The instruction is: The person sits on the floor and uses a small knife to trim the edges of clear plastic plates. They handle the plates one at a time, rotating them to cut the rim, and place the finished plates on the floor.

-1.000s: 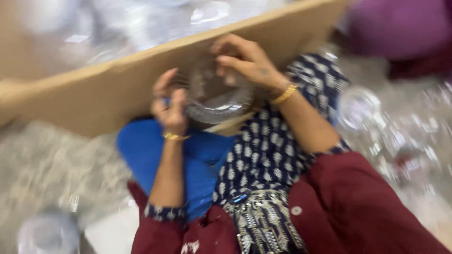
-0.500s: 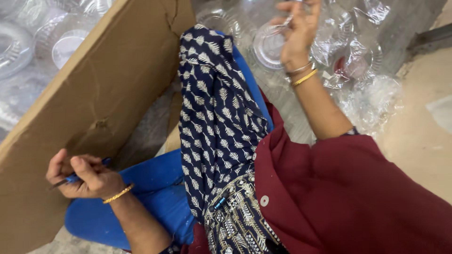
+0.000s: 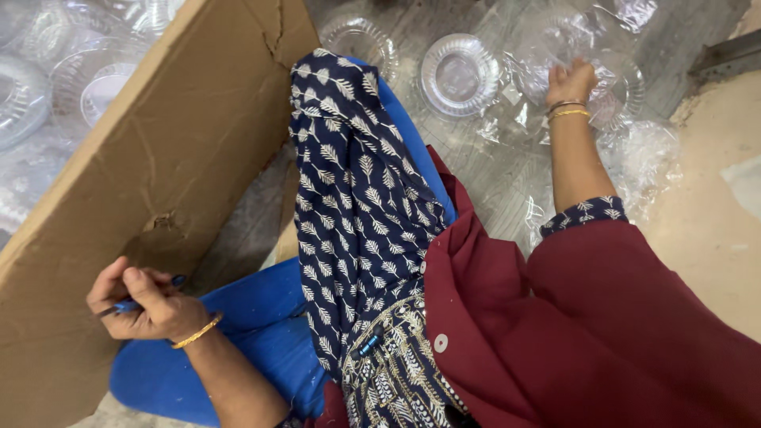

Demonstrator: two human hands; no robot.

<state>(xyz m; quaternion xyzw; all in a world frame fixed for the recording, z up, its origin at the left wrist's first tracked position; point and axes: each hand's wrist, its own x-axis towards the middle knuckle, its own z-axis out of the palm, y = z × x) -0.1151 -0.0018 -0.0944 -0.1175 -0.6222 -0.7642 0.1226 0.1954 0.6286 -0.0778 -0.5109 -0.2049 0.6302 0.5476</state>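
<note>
The left hand (image 3: 147,305) has its fingers curled tight around a blue pen (image 3: 127,305), near the brown cardboard box (image 3: 151,158). The right hand (image 3: 571,82) reaches far right, fingers closing on a clear plastic lid (image 3: 590,75). Several clear lids (image 3: 460,75) lie loose on the floor (image 3: 705,182); no labels show.

**One head camera, looking steeply down**

The head view is looking down from close above the seated person's lap, taking in the left hand (image 3: 147,305) at 8 o'clock and the right hand (image 3: 571,82) at 1 o'clock.
</note>
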